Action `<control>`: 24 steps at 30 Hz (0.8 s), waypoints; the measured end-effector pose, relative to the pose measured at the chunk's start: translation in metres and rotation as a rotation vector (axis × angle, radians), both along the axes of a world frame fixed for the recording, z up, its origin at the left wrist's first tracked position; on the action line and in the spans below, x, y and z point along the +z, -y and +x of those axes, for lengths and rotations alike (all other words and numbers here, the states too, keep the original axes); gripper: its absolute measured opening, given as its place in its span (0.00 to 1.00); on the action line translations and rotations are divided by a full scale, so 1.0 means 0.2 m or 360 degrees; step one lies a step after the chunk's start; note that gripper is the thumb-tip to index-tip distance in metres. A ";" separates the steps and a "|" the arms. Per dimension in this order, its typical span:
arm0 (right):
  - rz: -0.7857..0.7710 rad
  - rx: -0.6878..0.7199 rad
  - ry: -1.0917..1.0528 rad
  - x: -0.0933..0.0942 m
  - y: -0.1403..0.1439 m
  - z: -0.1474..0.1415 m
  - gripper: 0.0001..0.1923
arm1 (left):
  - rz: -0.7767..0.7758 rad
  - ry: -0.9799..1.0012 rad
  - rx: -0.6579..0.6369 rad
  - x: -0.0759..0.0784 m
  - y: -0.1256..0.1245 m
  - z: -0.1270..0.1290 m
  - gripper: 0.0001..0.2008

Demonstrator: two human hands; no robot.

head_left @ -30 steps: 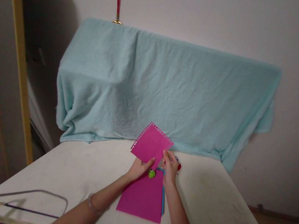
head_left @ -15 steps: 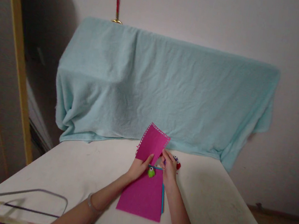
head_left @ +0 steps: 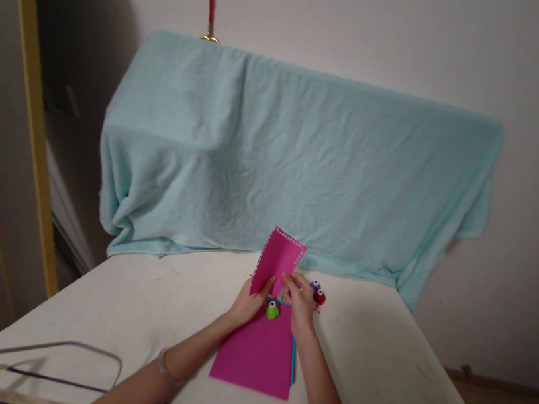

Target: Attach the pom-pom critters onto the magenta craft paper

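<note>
A pink sheet of paper (head_left: 278, 257) is raised over the table, slightly bent, with a row of small pale holes or marks along its left, top and upper right edges. My left hand (head_left: 249, 303) is closed on its lower left part, thumb on the front. Fingers of my right hand (head_left: 300, 300) are pinched together at its right edge; what lies between them is too small to make out. Under my hands, a larger pink sheet (head_left: 255, 354) lies on a blue-edged stack (head_left: 294, 359). A small green object with an eye (head_left: 272, 310) rests at its top.
Beyond my right hand sit a red object with an eye (head_left: 320, 297) and a purple one (head_left: 314, 285), with tiny bits beside them. A light blue cloth (head_left: 305, 160) hangs behind the white table (head_left: 377, 364). A grey bent rod (head_left: 74, 343) curves at front left.
The raised pink sheet has turned and bent a little more. My right fingers have shifted left onto its right edge, baring more of the red and purple objects.
</note>
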State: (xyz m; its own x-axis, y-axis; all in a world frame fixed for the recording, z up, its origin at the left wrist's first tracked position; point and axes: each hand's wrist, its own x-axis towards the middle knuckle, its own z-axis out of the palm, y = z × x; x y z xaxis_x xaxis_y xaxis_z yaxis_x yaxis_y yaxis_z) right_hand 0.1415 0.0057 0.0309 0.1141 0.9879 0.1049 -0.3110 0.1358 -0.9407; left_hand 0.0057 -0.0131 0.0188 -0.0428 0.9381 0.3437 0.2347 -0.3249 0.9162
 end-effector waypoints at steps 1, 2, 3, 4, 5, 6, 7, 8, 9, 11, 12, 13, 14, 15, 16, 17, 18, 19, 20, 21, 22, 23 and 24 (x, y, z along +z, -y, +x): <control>0.0002 -0.0011 0.0003 0.00 0.00 0.00 0.15 | -0.0026 0.0009 -0.0036 0.00 0.00 0.00 0.20; 0.0002 -0.0022 0.0007 0.00 0.00 0.00 0.15 | -0.0046 0.0017 -0.0065 0.00 0.00 0.00 0.21; 0.0004 -0.0034 0.0012 0.00 0.00 0.00 0.15 | -0.0065 0.0022 -0.0082 0.00 0.00 0.00 0.21; 0.0007 -0.0047 0.0016 0.00 0.00 0.00 0.15 | -0.0080 0.0019 -0.0088 0.00 0.00 0.00 0.21; 0.0011 -0.0060 0.0013 0.00 0.00 0.00 0.15 | -0.0093 0.0010 -0.0094 0.00 0.01 0.00 0.22; 0.0014 -0.0071 0.0004 -0.01 0.00 0.00 0.14 | -0.0099 0.0002 -0.0096 0.00 0.01 0.00 0.22; 0.0013 -0.0081 -0.0011 -0.01 0.00 0.00 0.13 | -0.0093 -0.0002 -0.0095 0.00 0.01 0.00 0.23; 0.0007 -0.0093 -0.0028 -0.01 0.00 0.01 0.13 | -0.0077 -0.0006 -0.0091 0.01 0.01 0.00 0.23; -0.0004 -0.0104 -0.0044 -0.01 0.00 0.01 0.12 | -0.0058 -0.0009 -0.0085 0.01 0.01 0.00 0.23; -0.0028 -0.0113 -0.0070 -0.02 0.00 0.01 0.11 | -0.0022 -0.0015 -0.0074 0.01 0.02 0.00 0.24; -0.0035 -0.0113 -0.0079 -0.02 -0.01 0.02 0.11 | -0.0012 -0.0021 -0.0074 0.01 0.01 0.00 0.24; -0.0036 -0.0109 -0.0090 -0.02 -0.01 0.02 0.11 | -0.0005 -0.0024 -0.0078 0.01 0.01 0.00 0.24; -0.0033 -0.0099 -0.0101 -0.01 -0.01 0.02 0.10 | 0.0000 -0.0026 -0.0087 0.01 0.01 0.00 0.24; -0.0028 -0.0089 -0.0112 -0.01 -0.01 0.02 0.10 | 0.0006 -0.0027 -0.0095 0.01 0.01 0.00 0.24; -0.0023 -0.0079 -0.0121 -0.01 -0.01 0.02 0.10 | 0.0014 -0.0031 -0.0099 0.01 0.01 0.00 0.24; -0.0018 -0.0067 -0.0127 -0.01 -0.01 0.02 0.09 | 0.0021 -0.0036 -0.0097 0.01 0.01 0.00 0.24; -0.0013 -0.0057 -0.0129 0.00 -0.01 0.02 0.09 | 0.0027 -0.0043 -0.0090 0.01 0.01 0.00 0.24; -0.0010 -0.0051 -0.0130 0.00 -0.01 0.02 0.09 | 0.0028 -0.0051 -0.0082 0.01 0.01 0.00 0.24; -0.0009 -0.0049 -0.0129 0.00 0.00 0.02 0.09 | 0.0026 -0.0060 -0.0075 0.01 0.01 0.00 0.24; -0.0013 -0.0047 -0.0128 0.01 0.00 0.02 0.09 | 0.0023 -0.0068 -0.0072 0.01 0.01 0.00 0.24; -0.0024 -0.0046 -0.0129 0.01 0.00 0.01 0.09 | 0.0018 -0.0077 -0.0074 0.00 0.01 0.00 0.24; -0.0038 -0.0045 -0.0131 0.01 0.01 0.01 0.10 | 0.0012 -0.0085 -0.0076 0.00 0.01 0.00 0.23; -0.0052 -0.0043 -0.0133 0.02 0.01 0.01 0.10 | 0.0011 -0.0091 -0.0076 0.00 0.01 0.00 0.23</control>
State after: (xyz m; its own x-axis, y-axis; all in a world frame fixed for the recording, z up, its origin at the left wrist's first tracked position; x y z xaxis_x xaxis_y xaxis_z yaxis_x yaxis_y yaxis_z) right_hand 0.1434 0.0035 0.0340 0.1477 0.9871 0.0614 -0.3851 0.1146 -0.9157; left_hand 0.0059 -0.0148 0.0192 0.0218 0.9362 0.3509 0.2708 -0.3434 0.8993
